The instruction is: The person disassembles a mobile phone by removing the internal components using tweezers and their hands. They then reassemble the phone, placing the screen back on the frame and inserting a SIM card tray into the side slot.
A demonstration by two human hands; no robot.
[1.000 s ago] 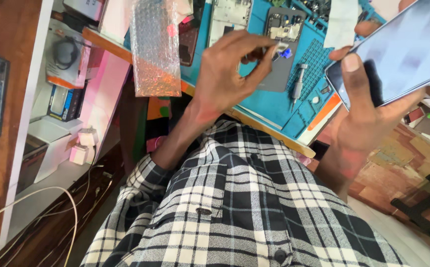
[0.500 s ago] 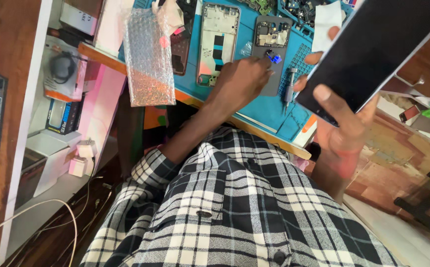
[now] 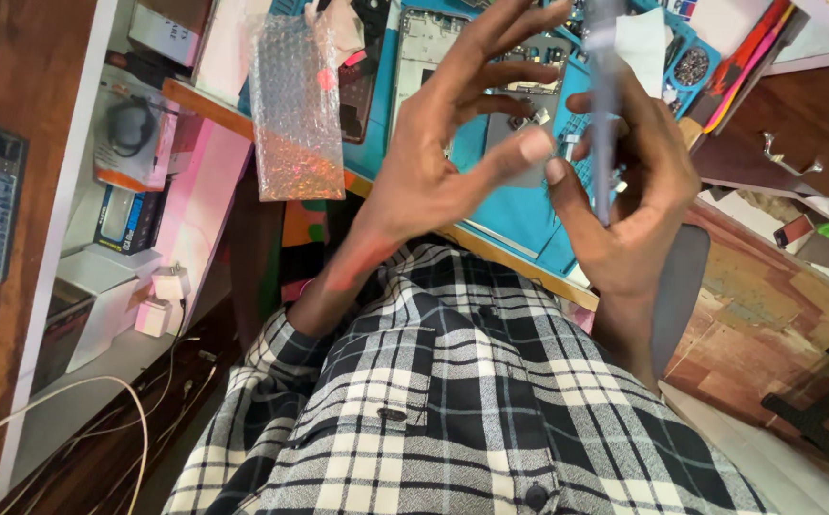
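- Phone panel, seen edge-on as a thin grey-blue blurred strip, stands upright between the two hands above the counter.
- Right hand is clamped on the panel: the fingers curl around its far side and the thumb presses from the near side, about the lower half of the strip.
- Left hand is spread wide, holding nothing that can be made out; its thumb tip reaches toward the panel's edge and almost meets the right thumb. Whether it touches the panel cannot be told through the blur.
- The other left fingers fan upward, apart from one another, over the blue work mat.
- On the mat behind the left hand lies an opened phone frame, pale and rectangular, with small parts beside it.
- A bubble-wrap pouch hangs over the counter's front edge, well to the left of both hands.
- A small round dish of screws sits in a tray compartment at the mat's right end, near a white slip of paper.
- Under the counter on the left, white shelves hold boxed goods and two small white chargers, with pale cables trailing to the floor.
- The person's black-and-white checked shirt fills the lower middle of the view.
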